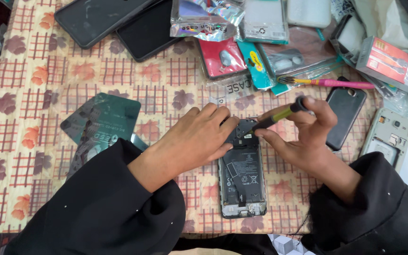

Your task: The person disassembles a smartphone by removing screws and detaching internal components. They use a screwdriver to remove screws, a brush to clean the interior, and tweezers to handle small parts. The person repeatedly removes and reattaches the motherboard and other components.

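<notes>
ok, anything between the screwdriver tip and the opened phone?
Nothing visible. The right hand holds the screwdriver with its tip on the top of the opened phone; the left hand rests beside it, steadying the phone.

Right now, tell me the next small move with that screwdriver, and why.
Probably keep the tip seated and turn it. The right hand holds the screwdriver angled onto the top of the opened phone, while the left hand presses on its upper edge, so it looks braced.
</notes>
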